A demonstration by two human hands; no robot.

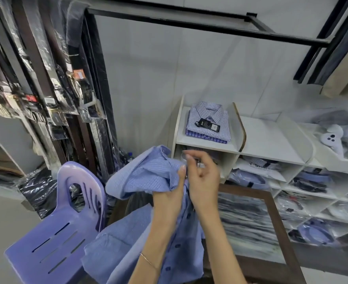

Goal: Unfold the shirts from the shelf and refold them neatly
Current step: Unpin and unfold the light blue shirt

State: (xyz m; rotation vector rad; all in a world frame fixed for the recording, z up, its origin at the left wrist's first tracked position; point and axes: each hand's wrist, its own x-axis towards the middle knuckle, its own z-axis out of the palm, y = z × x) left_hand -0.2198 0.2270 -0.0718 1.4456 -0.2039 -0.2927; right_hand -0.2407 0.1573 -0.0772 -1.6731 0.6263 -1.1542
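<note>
I am holding a blue checked shirt (148, 177) up in front of me, unfolded and hanging, its lower part draping down over my forearms. My left hand (169, 198) is gripping the fabric near the collar, thumb pressed along the button placket. My right hand (202, 177) is pinching something small at the same spot with curled fingers; what exactly it is pinching I cannot tell. The dark buttons are running down the placket between my wrists. On the white shelf (271, 140), near its left back corner, a folded stack of checked shirts (209, 124) is lying with a dark tag on top. Bagged shirts are filling the cubbies under the shelf's front edge. A purple plastic chair (56, 232) is standing to my left, just beside the hanging shirt.
</note>
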